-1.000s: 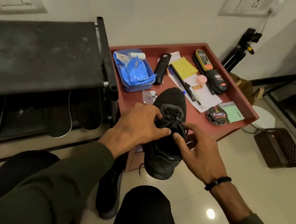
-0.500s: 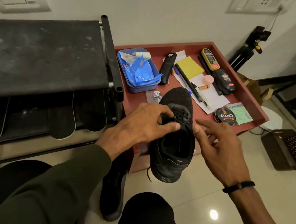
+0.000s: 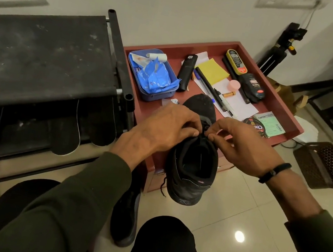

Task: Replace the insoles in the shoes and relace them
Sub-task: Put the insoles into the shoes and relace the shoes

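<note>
Both hands, left hand (image 3: 167, 126) and right hand (image 3: 243, 146), pinch-grip black laces (image 3: 205, 129) atop a black shoe (image 3: 192, 164) resting on the red bench (image 3: 281, 113) edge; relacing seems underway, tightening or knotting likely next.

The right hand (image 3: 243, 146) closes back in beside the left hand (image 3: 167, 128), both now apparently pinching the lace (image 3: 205, 129) at the shoe (image 3: 191, 169) tongue.

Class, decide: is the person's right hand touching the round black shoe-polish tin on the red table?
Apart. In the head view the right hand pinches the black shoe's lace, nearer the camera than the tin.
</note>
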`<state>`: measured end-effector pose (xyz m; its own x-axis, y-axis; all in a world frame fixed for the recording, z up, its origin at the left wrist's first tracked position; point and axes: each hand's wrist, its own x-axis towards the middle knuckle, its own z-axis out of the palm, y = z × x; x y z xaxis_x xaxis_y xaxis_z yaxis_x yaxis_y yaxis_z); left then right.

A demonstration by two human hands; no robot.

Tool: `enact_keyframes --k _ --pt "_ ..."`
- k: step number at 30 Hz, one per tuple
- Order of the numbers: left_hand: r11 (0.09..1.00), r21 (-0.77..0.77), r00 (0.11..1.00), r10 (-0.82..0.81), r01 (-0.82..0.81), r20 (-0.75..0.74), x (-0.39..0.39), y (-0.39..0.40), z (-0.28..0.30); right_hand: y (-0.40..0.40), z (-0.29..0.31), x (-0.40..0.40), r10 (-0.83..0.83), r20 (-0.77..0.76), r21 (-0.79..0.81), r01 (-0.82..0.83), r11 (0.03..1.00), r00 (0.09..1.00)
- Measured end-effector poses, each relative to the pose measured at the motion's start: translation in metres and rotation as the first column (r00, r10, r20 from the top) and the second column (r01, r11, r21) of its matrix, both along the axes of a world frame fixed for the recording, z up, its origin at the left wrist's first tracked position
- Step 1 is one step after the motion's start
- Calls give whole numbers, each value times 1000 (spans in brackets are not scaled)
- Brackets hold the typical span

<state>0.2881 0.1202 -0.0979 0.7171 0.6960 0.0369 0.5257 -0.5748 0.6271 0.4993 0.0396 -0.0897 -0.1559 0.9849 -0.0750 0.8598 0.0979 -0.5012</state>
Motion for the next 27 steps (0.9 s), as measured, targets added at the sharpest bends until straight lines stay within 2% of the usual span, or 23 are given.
enact_keyframes --k 4,8,13,17,19,23,27 --pt "997 70 999 -11 14 -44 3 -3 -3 4 -1 2 78 70 14 -79 997 995" --pt "989 149 997 19 -7 -79 3 -8 -5 9 -2 -8 142 170 108 -162 981 975" --pt "995 101 999 21 -19 -24 -2 -8 -5 -8 -16 -10 -16 13 233 13 972 1000" --pt "998 -5 996 56 -56 72 -4 -5 -8 -14 -17 -5 -76 -99 175 93 980 992" --pt "994 -71 989 96 -88 115 -5 -3 -8 -8 -15 0 -49 -86 146 61 987 995" --pt "997 54 999 53 -53 -5 0 -3 -7 7 -8 5 65 40 110 -69 992 997" --pt "997 78 999 20 -17 -34 -1 0 -4 14 -2 3 118 87 123 -128 984 989"
